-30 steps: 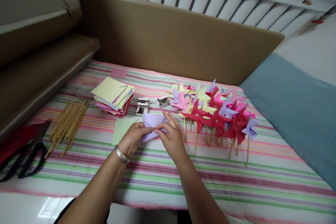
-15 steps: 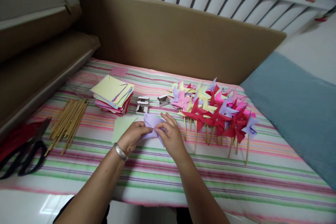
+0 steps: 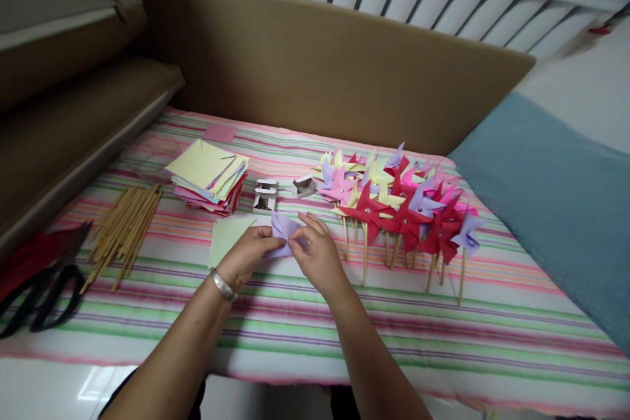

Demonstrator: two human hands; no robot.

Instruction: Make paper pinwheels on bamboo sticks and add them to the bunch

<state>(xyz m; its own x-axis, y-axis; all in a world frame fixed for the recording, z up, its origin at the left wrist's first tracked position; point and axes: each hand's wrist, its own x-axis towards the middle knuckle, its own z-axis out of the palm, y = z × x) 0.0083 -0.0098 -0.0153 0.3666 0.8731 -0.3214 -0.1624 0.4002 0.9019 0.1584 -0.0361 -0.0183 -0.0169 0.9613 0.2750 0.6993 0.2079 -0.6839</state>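
A piece of purple paper [image 3: 281, 226], partly folded in toward its middle, is held between my two hands above the striped cloth. My left hand [image 3: 249, 251], with a silver bangle at the wrist, pinches its left side. Thumb and index finger of my right hand [image 3: 317, 251] close on its right side, the other fingers raised. A light green paper sheet [image 3: 226, 236] lies flat, partly behind my left hand. Just beyond the hands stand two small open boxes, one white with dark bits inside [image 3: 264, 200] and another [image 3: 302, 187] to its right.
Finished paper pinwheels on sticks [image 3: 406, 220] lie in a cluster at right. Left of the boxes is a stack of coloured paper squares [image 3: 207, 170]. Thin wooden sticks [image 3: 123, 230] and black-handled scissors [image 3: 54, 289] lie further left. A brown board [image 3: 315, 65] stands along the back.
The right side of the purple paper has been folded further in, and its lower flap no longer hangs below my right fingers. Both hands stay nearly in place; the view has shifted slightly.
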